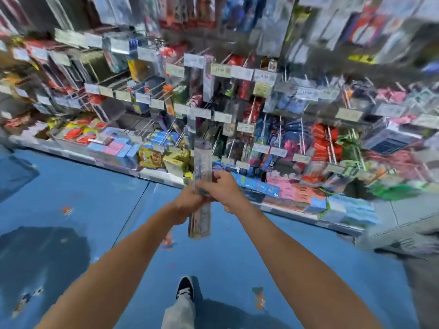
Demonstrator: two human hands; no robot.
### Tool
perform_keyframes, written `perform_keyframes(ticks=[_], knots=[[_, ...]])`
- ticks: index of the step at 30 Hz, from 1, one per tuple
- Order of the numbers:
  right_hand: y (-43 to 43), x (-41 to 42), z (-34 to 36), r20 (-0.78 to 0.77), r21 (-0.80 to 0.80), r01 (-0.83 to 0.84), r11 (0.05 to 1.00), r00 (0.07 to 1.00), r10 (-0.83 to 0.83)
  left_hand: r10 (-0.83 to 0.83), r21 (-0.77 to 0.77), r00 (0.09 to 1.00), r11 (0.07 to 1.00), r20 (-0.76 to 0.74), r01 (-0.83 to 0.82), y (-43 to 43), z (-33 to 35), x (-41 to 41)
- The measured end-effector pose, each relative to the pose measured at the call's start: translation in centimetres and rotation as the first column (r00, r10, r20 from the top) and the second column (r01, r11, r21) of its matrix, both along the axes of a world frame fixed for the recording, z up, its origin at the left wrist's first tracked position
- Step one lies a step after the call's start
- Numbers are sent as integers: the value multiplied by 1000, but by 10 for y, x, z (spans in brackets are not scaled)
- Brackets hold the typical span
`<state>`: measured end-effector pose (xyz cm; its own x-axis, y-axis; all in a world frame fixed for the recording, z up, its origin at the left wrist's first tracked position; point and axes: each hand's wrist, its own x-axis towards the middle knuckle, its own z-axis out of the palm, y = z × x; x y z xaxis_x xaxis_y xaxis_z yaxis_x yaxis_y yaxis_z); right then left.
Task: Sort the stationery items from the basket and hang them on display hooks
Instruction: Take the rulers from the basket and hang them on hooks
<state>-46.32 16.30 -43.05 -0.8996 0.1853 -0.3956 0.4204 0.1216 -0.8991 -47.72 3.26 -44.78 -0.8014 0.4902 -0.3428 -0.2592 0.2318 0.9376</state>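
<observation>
The person stands facing the wall of display hooks (280,129). Both hands meet at mid-height, near the centre of the scene. The left hand (188,201) and right hand (229,192) are both curled round 1 stack of narrow packs (202,160), held upright and gripped about mid-length. The stack is just short of the lower hook rows and is not yet hung.

Risks:
1. The packs are loose in the stack, so separating 1 pack could let others slide down to the blue floor (95,198).
2. The hooks are crowded, so a pack could go on the wrong hook or knock hanging stock.

Writing: the price tags (221,70) and pack print are too blurred to read.
</observation>
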Motion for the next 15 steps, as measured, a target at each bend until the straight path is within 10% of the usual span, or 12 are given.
perform_keyframes(ticks=[15], knots=[[134, -102, -25, 94, -198, 454, 869, 891, -444, -255, -49, 929, 959, 269, 278, 115, -1, -164]])
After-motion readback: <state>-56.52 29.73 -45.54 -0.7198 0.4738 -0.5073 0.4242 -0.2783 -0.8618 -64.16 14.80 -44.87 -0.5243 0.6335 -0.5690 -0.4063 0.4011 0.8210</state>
